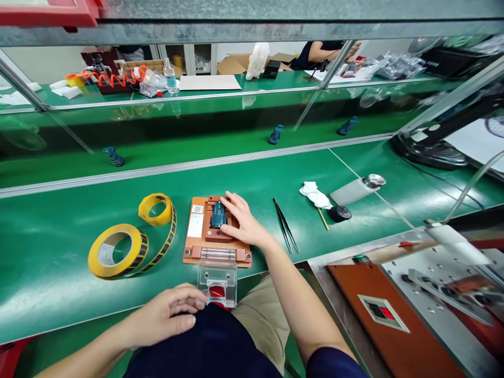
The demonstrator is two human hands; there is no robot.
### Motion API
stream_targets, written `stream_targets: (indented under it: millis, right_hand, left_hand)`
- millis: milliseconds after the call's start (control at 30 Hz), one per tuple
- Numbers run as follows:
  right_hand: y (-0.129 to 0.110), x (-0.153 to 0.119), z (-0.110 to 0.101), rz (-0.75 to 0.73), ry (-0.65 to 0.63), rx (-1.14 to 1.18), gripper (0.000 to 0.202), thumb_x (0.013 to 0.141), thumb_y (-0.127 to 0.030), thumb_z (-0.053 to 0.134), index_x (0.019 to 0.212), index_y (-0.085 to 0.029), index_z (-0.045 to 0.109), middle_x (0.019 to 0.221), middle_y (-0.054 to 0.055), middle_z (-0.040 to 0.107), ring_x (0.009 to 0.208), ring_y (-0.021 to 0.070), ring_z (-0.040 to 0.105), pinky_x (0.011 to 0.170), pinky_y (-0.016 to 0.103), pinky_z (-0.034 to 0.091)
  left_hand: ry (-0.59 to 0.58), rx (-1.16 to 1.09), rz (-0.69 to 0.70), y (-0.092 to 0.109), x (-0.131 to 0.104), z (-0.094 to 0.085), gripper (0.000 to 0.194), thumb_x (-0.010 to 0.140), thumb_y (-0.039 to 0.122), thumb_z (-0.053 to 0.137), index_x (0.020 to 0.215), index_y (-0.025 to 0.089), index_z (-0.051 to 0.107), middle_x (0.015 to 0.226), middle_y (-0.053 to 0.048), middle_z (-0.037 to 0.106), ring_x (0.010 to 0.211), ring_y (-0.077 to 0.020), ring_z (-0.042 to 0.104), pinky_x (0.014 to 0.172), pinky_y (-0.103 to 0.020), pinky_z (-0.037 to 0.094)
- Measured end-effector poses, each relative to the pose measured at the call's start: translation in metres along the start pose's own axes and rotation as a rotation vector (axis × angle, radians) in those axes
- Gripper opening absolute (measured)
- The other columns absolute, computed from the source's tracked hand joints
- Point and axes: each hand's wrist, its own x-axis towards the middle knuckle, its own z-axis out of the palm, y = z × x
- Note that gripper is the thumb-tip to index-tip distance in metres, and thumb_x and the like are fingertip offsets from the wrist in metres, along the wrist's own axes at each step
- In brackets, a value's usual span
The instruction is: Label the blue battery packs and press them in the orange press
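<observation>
A small dark-teal plastic housing [218, 215] lies in the nest of an orange-brown fixture [200, 245]. My right hand [244, 223] reaches over the fixture from the right, its thumb at the near end of the housing and its index finger at the far end. The other right fingers stretch out beyond. A clear hinged lid [231, 281] is swung back towards me, over the table's edge. Beside its left edge is my left hand [167, 315], fingers loosely bent and thumb apart, holding nothing. Whether its fingertips touch the lid I cannot tell.
Left of the fixture stand a yellow label roll [94, 257] and its loose coil [157, 219]. Black tweezers [285, 224], a white cloth [316, 195] and a white bottle [350, 191] lie to the right. Several teal parts sit on the belt [197, 139]. A person works beyond.
</observation>
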Motion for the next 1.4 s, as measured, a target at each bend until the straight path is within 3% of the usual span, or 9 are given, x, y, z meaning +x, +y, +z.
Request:
stream_targets:
  millis: [200, 467, 567, 700, 833, 967, 1100, 1233, 1400]
  right_hand:
    - [0.025, -0.059, -0.011, 0.265, 0.613, -0.234, 0.037, 0.098, -0.045, 0.049, 0.114, -0.02, 0.07, 0.118, 0.014, 0.067, 0.119, 0.0308, 0.053, 0.108, 0.052, 0.038]
    - [0.053, -0.112, 0.006, 0.727, 0.756, -0.565, 0.053, 0.09, -0.052, 0.051, 0.125, -0.015, 0.065, 0.111, 0.02, 0.057, 0.102, 0.0382, 0.049, 0.083, 0.052, 0.04]
    - [0.055, -0.113, 0.008, 0.735, 0.742, -0.54, 0.047, 0.093, -0.047, 0.044, 0.117, -0.014, 0.067, 0.102, 0.018, 0.057, 0.097, 0.0357, 0.051, 0.081, 0.05, 0.04]
    - [0.057, -0.111, 0.008, 0.736, 0.733, -0.536, 0.046, 0.094, -0.044, 0.04, 0.113, -0.013, 0.067, 0.098, 0.017, 0.058, 0.093, 0.0348, 0.052, 0.079, 0.049, 0.041]
    - [0.057, -0.111, 0.008, 0.685, 0.796, -0.473, 0.048, 0.094, -0.046, 0.039, 0.111, -0.012, 0.069, 0.093, 0.016, 0.058, 0.094, 0.0341, 0.052, 0.085, 0.051, 0.042]
    - [0.047, -0.111, 0.0, 0.613, 0.953, -0.171, 0.049, 0.09, -0.052, 0.05, 0.113, -0.014, 0.07, 0.093, 0.012, 0.06, 0.09, 0.0285, 0.055, 0.091, 0.05, 0.045]
    - [0.022, -0.098, -0.018, 0.534, 1.161, 0.694, 0.042, 0.079, -0.05, 0.074, 0.11, -0.022, 0.071, 0.09, 0.002, 0.06, 0.076, 0.0167, 0.054, 0.086, 0.04, 0.051]
    - [-0.009, -0.07, -0.029, 0.371, 1.016, 1.293, 0.037, 0.067, -0.044, 0.089, 0.095, -0.024, 0.073, 0.085, -0.002, 0.058, 0.074, 0.0116, 0.056, 0.074, 0.029, 0.055]
    - [-0.056, -0.024, -0.011, 0.315, 0.641, 1.238, 0.028, 0.075, -0.043, 0.086, 0.091, -0.024, 0.073, 0.086, 0.001, 0.066, 0.067, 0.0111, 0.06, 0.061, 0.024, 0.055]
  left_hand:
    - [-0.038, -0.354, 0.138, 0.056, 0.011, -0.01, 0.052, 0.091, 0.054, 0.065, 0.134, 0.024, 0.062, 0.115, -0.016, 0.069, 0.097, -0.0281, 0.071, 0.075, -0.035, 0.058]
    - [0.262, -0.431, 0.036, 0.1, 0.085, -0.027, 0.027, 0.092, 0.037, 0.069, 0.104, 0.012, 0.068, 0.103, -0.016, 0.072, 0.087, -0.02, 0.072, 0.077, -0.028, 0.058]
    - [0.317, -0.107, 0.05, 0.099, 0.085, -0.048, 0.034, 0.091, 0.04, 0.068, 0.113, 0.014, 0.066, 0.101, -0.014, 0.071, 0.082, -0.0208, 0.071, 0.075, -0.032, 0.058]
    - [0.737, 0.824, 0.214, 0.105, 0.072, -0.091, 0.029, 0.092, 0.039, 0.061, 0.113, 0.02, 0.071, 0.103, -0.01, 0.069, 0.099, -0.0268, 0.066, 0.093, -0.04, 0.051]
    - [0.805, 1.003, 0.145, 0.107, 0.082, -0.125, 0.022, 0.087, 0.039, 0.065, 0.095, 0.021, 0.076, 0.092, -0.01, 0.071, 0.1, -0.0321, 0.065, 0.099, -0.043, 0.046]
    - [0.791, 0.938, 0.105, 0.106, 0.09, -0.135, 0.021, 0.075, 0.042, 0.077, 0.074, 0.021, 0.074, 0.063, -0.005, 0.065, 0.076, -0.0281, 0.068, 0.082, -0.037, 0.053]
    - [0.84, 0.793, 0.144, 0.107, 0.068, -0.13, 0.035, 0.071, 0.046, 0.08, 0.096, 0.022, 0.076, 0.072, -0.003, 0.071, 0.077, -0.0251, 0.072, 0.075, -0.033, 0.056]
    - [0.832, 0.351, 0.268, 0.098, 0.044, -0.108, 0.052, 0.071, 0.049, 0.083, 0.112, 0.019, 0.072, 0.09, -0.008, 0.077, 0.086, -0.0265, 0.075, 0.076, -0.036, 0.06]
    - [0.914, 0.097, 0.324, 0.079, 0.034, -0.081, 0.035, 0.069, 0.043, 0.087, 0.089, 0.018, 0.075, 0.089, -0.008, 0.079, 0.083, -0.0257, 0.076, 0.076, -0.034, 0.061]
